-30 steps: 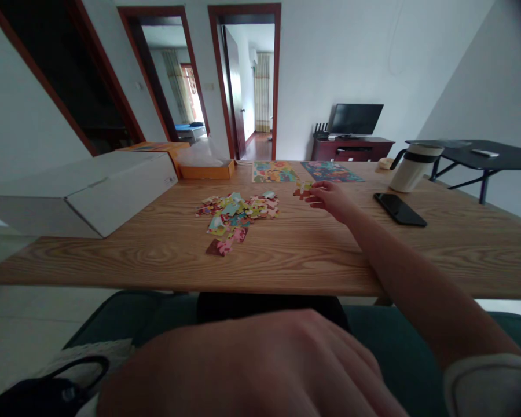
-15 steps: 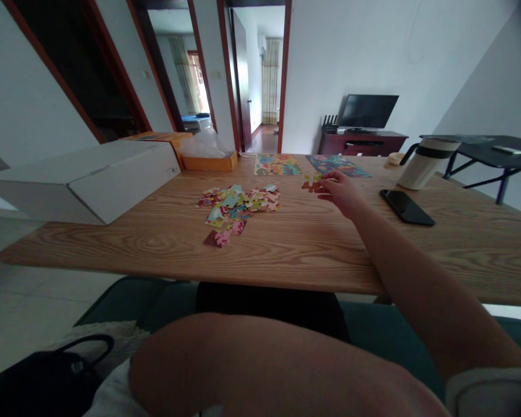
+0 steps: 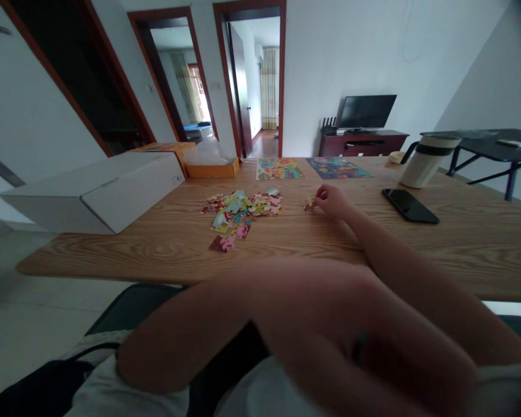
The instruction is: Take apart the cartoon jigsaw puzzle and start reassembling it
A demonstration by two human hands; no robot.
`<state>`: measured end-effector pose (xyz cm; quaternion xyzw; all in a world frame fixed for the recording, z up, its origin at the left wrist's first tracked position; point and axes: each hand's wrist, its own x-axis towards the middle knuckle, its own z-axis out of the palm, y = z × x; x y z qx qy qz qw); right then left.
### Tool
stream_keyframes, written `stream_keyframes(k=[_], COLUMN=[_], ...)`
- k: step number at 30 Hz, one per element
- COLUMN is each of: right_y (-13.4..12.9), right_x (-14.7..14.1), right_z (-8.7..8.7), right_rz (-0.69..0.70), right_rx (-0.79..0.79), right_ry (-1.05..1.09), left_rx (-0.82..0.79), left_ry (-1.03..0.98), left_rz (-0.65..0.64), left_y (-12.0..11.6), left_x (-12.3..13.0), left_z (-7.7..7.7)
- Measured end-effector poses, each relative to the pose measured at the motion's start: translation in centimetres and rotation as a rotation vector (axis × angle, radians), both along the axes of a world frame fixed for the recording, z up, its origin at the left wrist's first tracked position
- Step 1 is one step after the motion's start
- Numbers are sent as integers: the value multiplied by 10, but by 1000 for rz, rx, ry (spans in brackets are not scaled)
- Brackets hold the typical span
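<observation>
Right hand [image 3: 333, 202] low over the tabletop, curled, thumb and fingertips pinching a small jigsaw piece [image 3: 309, 202], a grip suited to something so thin and light. Left hand [image 3: 243, 324] blurred across the foreground, too close to the lens for any reading of its fingers or of anything in them. At 9 o'clock from the pinch, just past a strip of bare wood, a loose pile of jigsaw pieces [image 3: 241, 211] on the wooden table [image 3: 113, 260], spread out thinly, probably for keeping colours and shapes in easy view. At 12 o'clock, two flat colourful pictures side by side, one pale [image 3: 279, 169], one dark blue [image 3: 337, 168], perhaps laid out for reference. At 3 o'clock, a black phone [image 3: 410, 206]; at 2 o'clock, a white travel mug [image 3: 426, 162], both apparently kept aside from the pieces. At 10 o'clock, an orange box [image 3: 212, 169] and a large white cardboard box [image 3: 125, 194], pushed towards the far end, likely leaving the middle of the table free.
</observation>
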<state>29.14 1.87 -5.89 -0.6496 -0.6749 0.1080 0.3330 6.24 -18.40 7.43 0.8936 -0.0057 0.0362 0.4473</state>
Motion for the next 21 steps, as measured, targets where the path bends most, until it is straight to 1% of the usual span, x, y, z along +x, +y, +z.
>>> stream_keyframes(k=[1, 2, 3, 4, 5, 6, 7, 8, 10, 11, 12, 14, 16, 18, 21], right_y=[-1, -2, -2, -3, -2, -2, -1, 0, 2, 2, 2, 0, -3, -6, -8], right_x=[1, 2, 4, 6, 7, 9, 10, 11, 13, 14, 14, 15, 15, 14, 13], right_z=[0, -1, -1, -1, -1, -1, 0, 0, 2, 3, 4, 7, 9, 10, 11], right_rz=[-2, -2, -6, -13, -23, -38, -56, -74, -108, -126, -143, -171, -172, -158, -150], right_rx=[-9, -24, -42, -61, -74, -80, -72, -53, 10, 40, 63, 82, 96, 123, 141], right_ry=[-19, -31, -41, -51, -65, -79, -91, -97, -82, -66, -53, -41, -39, -32, -31], left_rx=[80, 213, 366, 517, 634, 698, 725, 730, 714, 622, 555, 488, 431, 402, 474], left_ry=[12, 9, 5, 35, 95, 179, 258, 325, 362, 416, 440, 417, 425, 478, 533], left_rz=[79, 242, 427, 628, 824, 985, 1144, 1299, 1561, 1637, 1687, 1694, 1626, 1537, 1454], left_y=[24, 52, 83, 115, 147, 175, 200, 219, 243, 249, 252, 253, 251, 249, 244], left_x=[0, -2, -8, -18, -33, -52, -74, -96, -138, -154, -166, -175, -170, -162, -155], left_z=[4, 4, 1, -6, -16, -27, -38, -50, -71, -79, -85, -92, -93, -90, -85])
